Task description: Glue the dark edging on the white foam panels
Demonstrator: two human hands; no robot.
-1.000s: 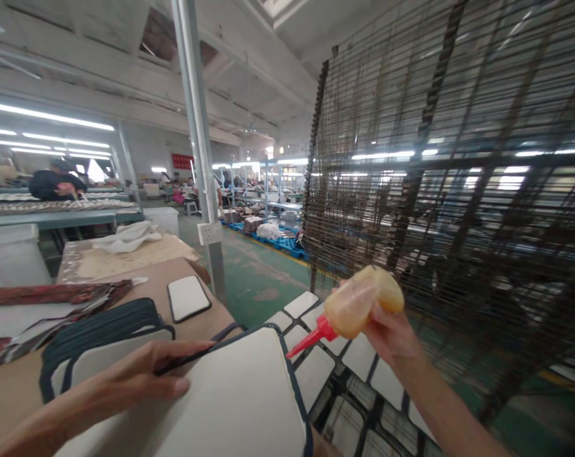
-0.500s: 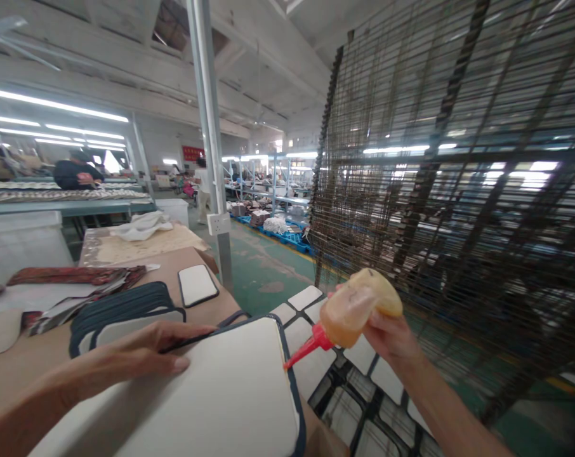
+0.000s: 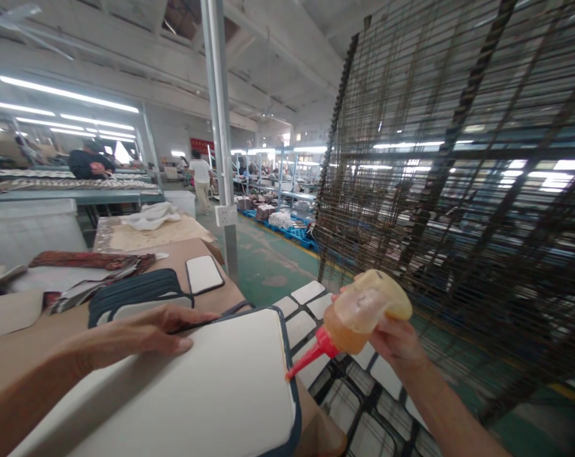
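My right hand [image 3: 395,333] is closed round a soft squeeze bottle [image 3: 356,311] of amber liquid, probably glue, tilted with its red nozzle [image 3: 311,360] pointing down and left. The nozzle's tip meets the right border of a large white panel [image 3: 230,374] with rounded corners and dark blue edging. A thin yellowish line shows along that border above the tip. My left hand [image 3: 161,333] grips the panel's far edge, thumb on the white face; the other fingertips are partly hidden. Behind that hand lies a stack of dark-edged pieces [image 3: 135,292].
A small white dark-edged panel [image 3: 204,274] lies on the brown-covered table [image 3: 192,251]. At right stands a tall wire rack [image 3: 440,146], with more white panels [image 3: 301,327] on its lower mesh. A metal post [image 3: 219,114] rises ahead. People work in the background.
The nozzle tip has moved a short way down the panel's right border, towards me. My left hand keeps its grip. The whole view has shifted slightly.
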